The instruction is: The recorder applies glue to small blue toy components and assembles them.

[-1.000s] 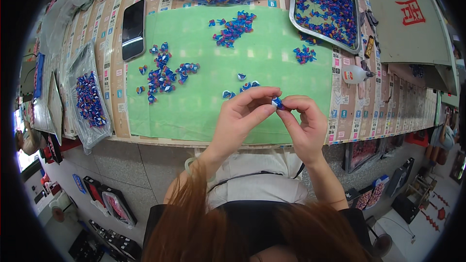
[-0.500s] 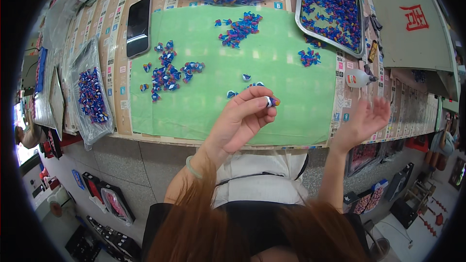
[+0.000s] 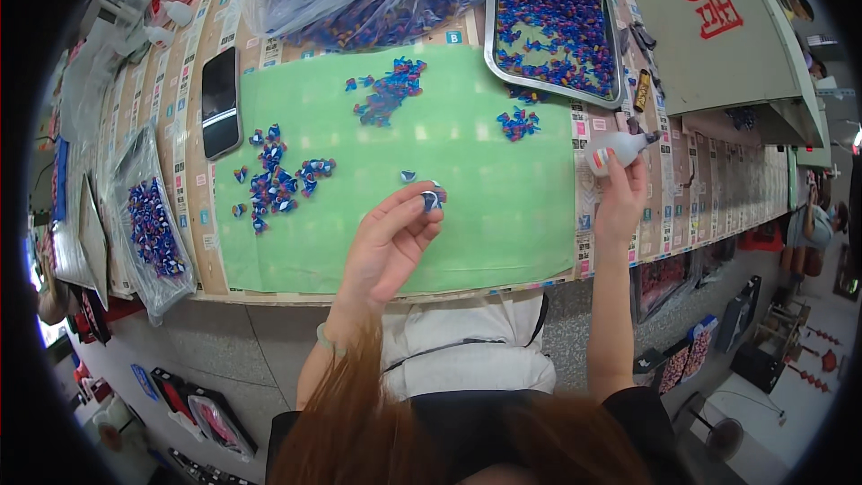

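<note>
Between the thumb and fingertips of my left hand [image 3: 392,244] is a small blue-and-white plastic piece [image 3: 432,201], held above the green sheet [image 3: 494,233]. My right hand [image 3: 621,202] has its fingers closed round a small white squeeze bottle [image 3: 620,149] with a dark tip, which lies tilted at the sheet's right side. A single white-and-blue piece [image 3: 408,176] rests just beyond my left fingertips. On the left of the sheet is a heap of blue, white and orange pieces [image 3: 272,184]. Blue and red pieces [image 3: 391,90] lie heaped farther back, with a smaller cluster [image 3: 518,124] to the right.
A metal tray [image 3: 557,92] of loose pieces stands at the back right, beside a large clear plastic bag [image 3: 395,4] of more pieces. A phone [image 3: 221,103] and a plastic-wrapped tray [image 3: 171,283] are on the left. A grey cabinet [image 3: 718,54] borders the right.
My right hand has moved up and taken hold of the squeeze bottle. My left hand still holds its small piece. The whole view has shifted, so the table appears farther left and lower.
</note>
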`<state>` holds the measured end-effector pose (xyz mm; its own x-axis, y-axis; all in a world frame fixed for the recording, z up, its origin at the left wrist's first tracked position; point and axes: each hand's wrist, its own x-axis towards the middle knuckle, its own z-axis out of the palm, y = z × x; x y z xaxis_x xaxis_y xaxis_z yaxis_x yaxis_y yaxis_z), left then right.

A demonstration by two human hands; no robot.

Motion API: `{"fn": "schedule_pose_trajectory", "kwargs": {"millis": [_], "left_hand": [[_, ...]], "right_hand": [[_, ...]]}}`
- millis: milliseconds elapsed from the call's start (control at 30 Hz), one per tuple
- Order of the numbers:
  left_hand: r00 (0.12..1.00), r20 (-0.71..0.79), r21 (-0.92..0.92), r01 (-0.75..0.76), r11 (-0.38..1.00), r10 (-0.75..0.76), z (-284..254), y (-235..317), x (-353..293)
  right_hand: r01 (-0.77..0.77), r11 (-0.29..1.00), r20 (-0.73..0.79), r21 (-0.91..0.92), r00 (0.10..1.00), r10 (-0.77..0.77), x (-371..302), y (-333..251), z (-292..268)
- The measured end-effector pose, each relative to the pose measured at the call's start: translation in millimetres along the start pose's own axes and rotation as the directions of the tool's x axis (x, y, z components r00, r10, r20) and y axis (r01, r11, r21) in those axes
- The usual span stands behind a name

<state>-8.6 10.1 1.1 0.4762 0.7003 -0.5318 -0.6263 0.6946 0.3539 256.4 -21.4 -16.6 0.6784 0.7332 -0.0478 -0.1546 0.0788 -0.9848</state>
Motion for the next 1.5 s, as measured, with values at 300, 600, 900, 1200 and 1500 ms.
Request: {"fn": "schedule_pose_trajectory", "kwargs": {"millis": [300,600,900,1200,1500], "left_hand": [[0.999,0.011,0.001,0.051,0.999,-0.051,-0.6,-4.4,7.3],[0.999,0.022,0.034,0.030,0.999,-0.031,-4.2,-1.9,0.4],[0.998,0.016,0.020,0.055,0.998,-0.055,-2.8,-4.0,3.0],[0.999,0.002,0.026,0.052,0.998,-0.052,-1.7,-2.3,0.0],[0.998,0.008,0.031,0.056,0.998,-0.056,-6.0,-1.3,4.0]], "right_hand": [[-0.379,0.914,0.366,0.146,0.879,0.305,-62.3,-38.2,35.7],[0.124,0.990,0.422,-0.070,0.903,-0.083,-80.8,-46.0,55.9],[0.195,0.965,0.438,-0.173,0.893,-0.102,-79.4,-43.8,59.9],[0.170,0.975,0.443,-0.140,0.892,-0.092,-80.3,-47.6,62.0],[-0.036,0.997,0.249,0.071,0.968,0.017,-59.9,-46.5,39.3]]}}
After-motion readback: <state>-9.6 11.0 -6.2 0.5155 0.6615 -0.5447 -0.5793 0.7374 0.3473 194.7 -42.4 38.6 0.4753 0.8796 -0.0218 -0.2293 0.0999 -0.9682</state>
